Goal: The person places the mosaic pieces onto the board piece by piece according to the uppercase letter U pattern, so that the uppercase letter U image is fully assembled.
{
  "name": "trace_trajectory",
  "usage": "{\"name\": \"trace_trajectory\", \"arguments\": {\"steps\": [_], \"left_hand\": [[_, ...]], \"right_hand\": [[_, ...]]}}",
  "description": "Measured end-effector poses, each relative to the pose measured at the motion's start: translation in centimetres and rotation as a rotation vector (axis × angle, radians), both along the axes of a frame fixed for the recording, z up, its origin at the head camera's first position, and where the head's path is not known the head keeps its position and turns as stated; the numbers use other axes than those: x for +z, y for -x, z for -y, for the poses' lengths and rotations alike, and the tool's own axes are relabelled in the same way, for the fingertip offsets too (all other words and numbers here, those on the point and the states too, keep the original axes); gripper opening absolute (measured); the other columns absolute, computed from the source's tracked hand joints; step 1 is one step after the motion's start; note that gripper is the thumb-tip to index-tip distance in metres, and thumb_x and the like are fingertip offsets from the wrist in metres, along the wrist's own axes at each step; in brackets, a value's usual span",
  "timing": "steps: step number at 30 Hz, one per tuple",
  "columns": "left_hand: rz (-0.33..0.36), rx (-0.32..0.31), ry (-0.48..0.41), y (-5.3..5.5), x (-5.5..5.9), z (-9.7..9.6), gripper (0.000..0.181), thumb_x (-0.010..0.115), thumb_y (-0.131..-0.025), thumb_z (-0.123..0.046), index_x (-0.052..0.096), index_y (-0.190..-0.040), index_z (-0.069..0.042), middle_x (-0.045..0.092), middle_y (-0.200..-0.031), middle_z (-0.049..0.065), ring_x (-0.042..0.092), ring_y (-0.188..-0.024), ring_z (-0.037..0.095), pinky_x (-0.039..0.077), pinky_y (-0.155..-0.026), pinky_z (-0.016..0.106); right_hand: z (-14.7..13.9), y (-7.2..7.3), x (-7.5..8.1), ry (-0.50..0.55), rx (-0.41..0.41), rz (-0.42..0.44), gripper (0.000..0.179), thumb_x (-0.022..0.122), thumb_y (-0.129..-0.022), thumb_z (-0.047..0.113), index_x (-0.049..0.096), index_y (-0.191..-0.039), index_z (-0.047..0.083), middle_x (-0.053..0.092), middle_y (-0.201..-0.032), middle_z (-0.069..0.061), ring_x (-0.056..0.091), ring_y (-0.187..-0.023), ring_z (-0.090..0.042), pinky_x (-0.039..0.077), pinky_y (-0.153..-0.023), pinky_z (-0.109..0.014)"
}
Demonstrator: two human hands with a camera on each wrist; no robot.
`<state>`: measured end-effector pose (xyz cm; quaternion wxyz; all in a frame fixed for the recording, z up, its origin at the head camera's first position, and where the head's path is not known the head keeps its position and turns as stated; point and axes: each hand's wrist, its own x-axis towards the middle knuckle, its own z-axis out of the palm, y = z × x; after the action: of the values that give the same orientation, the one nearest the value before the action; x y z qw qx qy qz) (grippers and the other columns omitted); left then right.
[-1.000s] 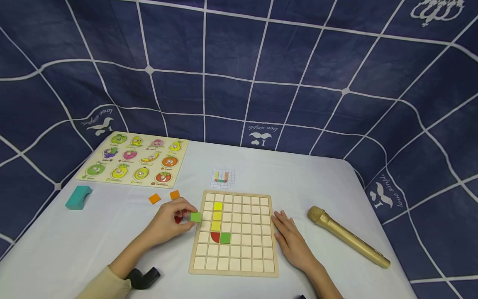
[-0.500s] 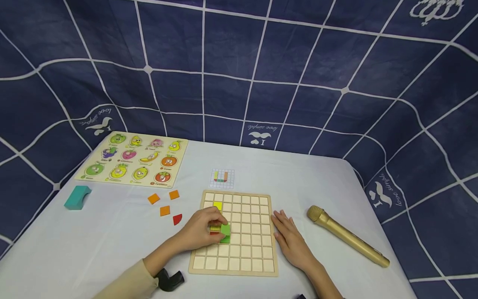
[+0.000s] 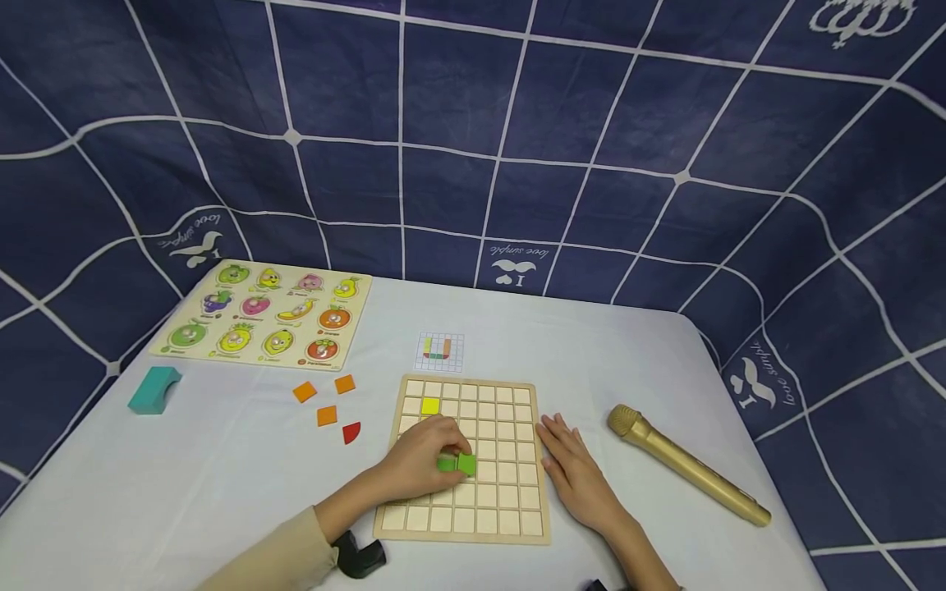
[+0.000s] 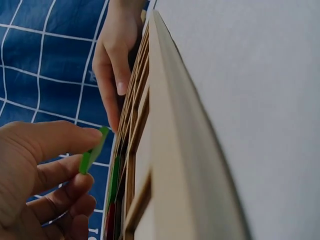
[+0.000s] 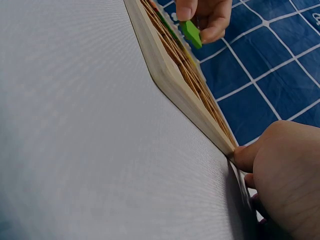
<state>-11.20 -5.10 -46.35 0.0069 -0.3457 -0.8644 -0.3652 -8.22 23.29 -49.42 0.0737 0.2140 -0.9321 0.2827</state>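
Observation:
My left hand (image 3: 421, 462) is over the wooden grid board (image 3: 473, 532), pinching a green square tile (image 3: 466, 465) between thumb and fingers. In the left wrist view the pinched tile (image 4: 94, 152) is tilted and held apart from the board. Just left of it, a second green tile (image 3: 447, 464) lies in a cell, partly covered by my fingers. One yellow tile (image 3: 430, 405) shows in an upper cell; my hand hides the cells below it. My right hand (image 3: 580, 480) rests at the board's right edge, fingers extended, its thumb touching the frame in the right wrist view.
Left of the board lie three orange square tiles (image 3: 327, 416) and a red quarter-round tile (image 3: 351, 432). A small pattern card (image 3: 439, 352) is behind the board. Farther out are a fruit puzzle board (image 3: 260, 316), a teal arched block (image 3: 153, 391) and a gold microphone (image 3: 691, 468).
My left hand has carried the green tile rightward from the board's left edge, passing over the placed green tile to the cell beside it. My right hand has stayed put.

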Motion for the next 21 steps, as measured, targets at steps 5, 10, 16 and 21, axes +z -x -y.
{"name": "trace_trajectory", "arguments": {"steps": [5,10,16,21], "left_hand": [[-0.01,-0.003,0.037,0.04,-0.05,-0.24,0.021,0.079,-0.068,-0.023,0.068,-0.085,-0.019,0.054,-0.08,-0.014,0.045,-0.078,0.002,0.041,-0.069,0.021],[-0.003,-0.01,0.049,0.06,-0.25,-0.29,0.02,0.079,-0.068,-0.023,0.068,-0.085,-0.018,0.055,-0.081,-0.013,0.046,-0.079,0.003,0.041,-0.067,0.02],[0.005,-0.01,0.077,-0.06,-0.56,-0.38,0.02,0.079,-0.068,-0.024,0.068,-0.084,-0.019,0.055,-0.08,-0.014,0.043,-0.077,0.003,0.039,-0.064,0.019],[0.002,0.005,0.091,-0.19,-0.49,-0.53,0.02,0.079,-0.067,-0.024,0.069,-0.084,-0.018,0.054,-0.08,-0.013,0.043,-0.077,0.004,0.039,-0.063,0.019]], "right_hand": [[0.03,0.03,0.03,0.0,-0.002,0.006,0.046,0.055,-0.092,0.01,0.043,-0.135,0.002,0.034,-0.144,-0.01,0.023,-0.136,-0.026,0.013,-0.108,-0.041],[0.04,0.02,0.15,0.002,-0.005,0.003,0.046,0.056,-0.091,0.009,0.044,-0.135,0.001,0.035,-0.144,-0.01,0.023,-0.136,-0.026,0.015,-0.108,-0.044],[0.03,0.04,0.09,0.001,-0.003,0.004,0.046,0.056,-0.091,0.009,0.044,-0.135,0.001,0.035,-0.144,-0.01,0.023,-0.136,-0.026,0.014,-0.108,-0.043],[-0.01,0.02,-0.01,-0.002,-0.002,0.0,0.046,0.056,-0.091,0.01,0.044,-0.135,0.001,0.035,-0.144,-0.01,0.023,-0.136,-0.026,0.013,-0.108,-0.042]]}}
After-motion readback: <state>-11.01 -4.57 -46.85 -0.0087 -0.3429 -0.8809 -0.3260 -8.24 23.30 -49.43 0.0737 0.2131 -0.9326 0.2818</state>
